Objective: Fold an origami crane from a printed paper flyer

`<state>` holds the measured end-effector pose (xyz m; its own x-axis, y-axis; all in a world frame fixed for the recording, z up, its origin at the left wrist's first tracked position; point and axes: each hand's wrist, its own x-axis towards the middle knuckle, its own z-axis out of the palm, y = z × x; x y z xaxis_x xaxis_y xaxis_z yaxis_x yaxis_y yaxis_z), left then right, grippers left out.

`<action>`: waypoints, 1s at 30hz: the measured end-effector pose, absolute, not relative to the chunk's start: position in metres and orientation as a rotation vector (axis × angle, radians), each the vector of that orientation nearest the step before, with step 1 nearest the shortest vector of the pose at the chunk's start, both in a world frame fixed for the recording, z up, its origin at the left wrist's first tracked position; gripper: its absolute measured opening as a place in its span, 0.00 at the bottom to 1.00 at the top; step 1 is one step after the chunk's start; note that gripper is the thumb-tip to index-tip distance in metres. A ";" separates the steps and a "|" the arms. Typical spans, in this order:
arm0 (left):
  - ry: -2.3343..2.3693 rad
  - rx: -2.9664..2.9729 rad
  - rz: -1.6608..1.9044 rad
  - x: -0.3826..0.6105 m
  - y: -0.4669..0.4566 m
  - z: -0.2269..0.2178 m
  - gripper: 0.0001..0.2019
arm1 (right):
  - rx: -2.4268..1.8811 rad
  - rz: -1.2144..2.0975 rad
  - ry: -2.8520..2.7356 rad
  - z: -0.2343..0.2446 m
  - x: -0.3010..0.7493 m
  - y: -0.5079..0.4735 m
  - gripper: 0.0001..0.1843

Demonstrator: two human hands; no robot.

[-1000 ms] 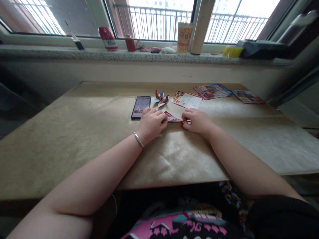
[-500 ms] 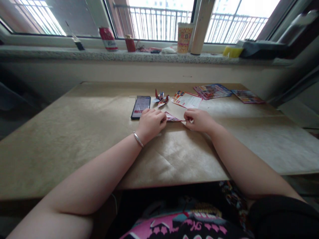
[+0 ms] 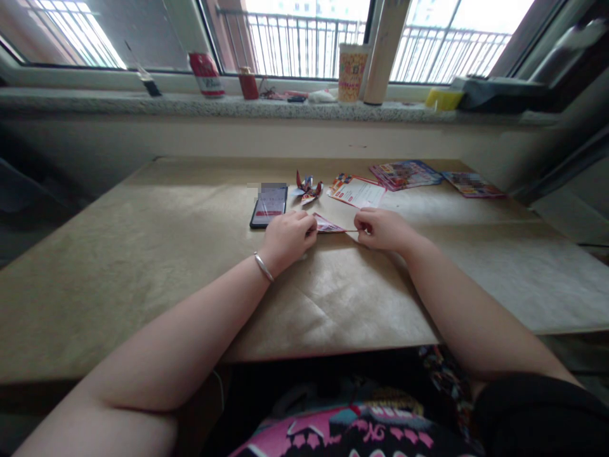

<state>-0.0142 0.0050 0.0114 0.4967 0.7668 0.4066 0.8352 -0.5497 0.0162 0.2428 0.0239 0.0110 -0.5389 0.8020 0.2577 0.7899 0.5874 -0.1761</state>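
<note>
Plainly, left hand (image 3: 289, 235) and right hand (image 3: 382, 229), grips clamped on folded paper (image 3: 327, 224).
Beyond the counter's (image 3: 181, 235) back edge: cup (image 3: 353, 73), can (image 3: 206, 75), contents hidden.

One left hand (image 3: 290, 236) and one right hand (image 3: 382, 229) are gripping one folded paper (image 3: 327, 225). One bracelet (image 3: 263, 267) is showing. One worktop (image 3: 143, 254) is carrying one phone (image 3: 270, 204), one pointed paper piece (image 3: 313, 192) and three clusters of printed papers (image 3: 404, 174), their overlapping sheets defying a count. One windowsill (image 3: 285, 112) is holding one can (image 3: 206, 75), one red bottle (image 3: 248, 84) and one patterned cup (image 3: 351, 73).
</note>
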 end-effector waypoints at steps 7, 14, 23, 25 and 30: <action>-1.412 -2.577 -0.510 -0.013 0.003 0.013 0.09 | -1.327 0.073 -2.540 0.014 0.245 0.024 0.04; -1.476 -2.560 -0.474 -0.015 0.002 0.014 0.08 | -1.359 0.048 -2.540 0.014 0.249 0.025 0.04; -1.519 -2.624 -0.629 -0.015 0.003 0.010 0.07 | -1.538 0.316 -2.214 0.005 0.228 0.022 0.06; -1.536 -2.642 -0.640 -0.014 0.003 0.009 0.07 | -1.551 0.398 -2.131 0.003 0.219 0.021 0.09; -1.599 -2.641 -0.616 -0.010 0.000 0.010 0.07 | -1.499 0.582 -1.967 -0.003 0.202 0.020 0.13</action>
<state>-0.0101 -0.0003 0.0097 0.4077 0.8534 0.3248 0.8508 -0.4842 0.2043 0.2024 0.0201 -0.0031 -0.1898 0.9631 0.1906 0.7042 0.2689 -0.6571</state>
